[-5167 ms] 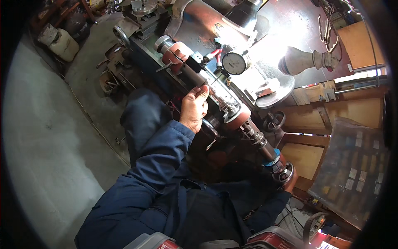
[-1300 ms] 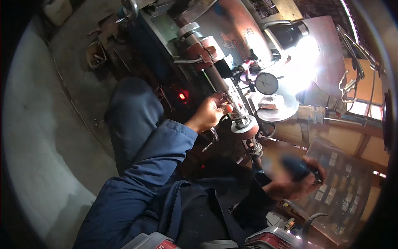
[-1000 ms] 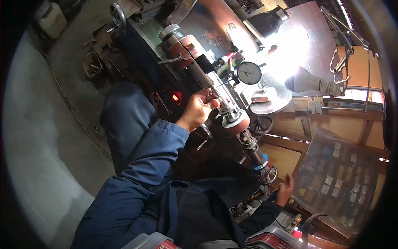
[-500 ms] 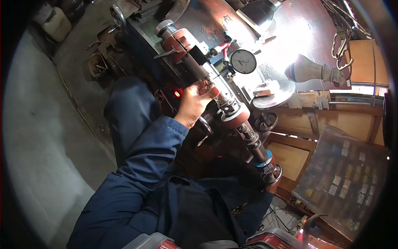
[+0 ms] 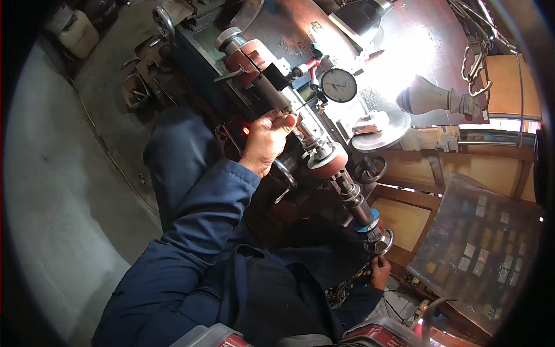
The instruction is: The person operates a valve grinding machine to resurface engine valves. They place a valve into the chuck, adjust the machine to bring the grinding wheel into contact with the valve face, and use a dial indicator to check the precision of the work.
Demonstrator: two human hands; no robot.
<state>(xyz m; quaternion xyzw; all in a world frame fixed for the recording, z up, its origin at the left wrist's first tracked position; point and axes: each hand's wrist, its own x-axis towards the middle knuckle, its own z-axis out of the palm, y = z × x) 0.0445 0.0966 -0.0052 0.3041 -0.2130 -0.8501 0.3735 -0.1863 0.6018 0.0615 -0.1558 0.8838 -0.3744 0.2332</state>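
My left hand (image 5: 265,143) has its thumb and forefinger pinched closed on the upper end of a bright stepped shaft (image 5: 308,136), just below a dark cylinder (image 5: 270,92). My right hand (image 5: 380,274) is curled just below a steel handwheel (image 5: 389,241); I cannot tell whether its fingers have hold of the rim. The shaft slants from upper left to lower right, between the dark cylinder and a red-brown collar (image 5: 330,164). Past that collar, a narrower spindle leads to a blue ring (image 5: 369,223) beside the handwheel. Above the cylinder sits a red clamp (image 5: 245,62) with a lever. A round dial gauge (image 5: 339,85) stands beside the shaft on a red jointed arm (image 5: 310,70). Farther out, a black lamp (image 5: 361,18) glares over a round grey plate (image 5: 384,136), and clear plastic sheeting (image 5: 474,254) hangs at right.
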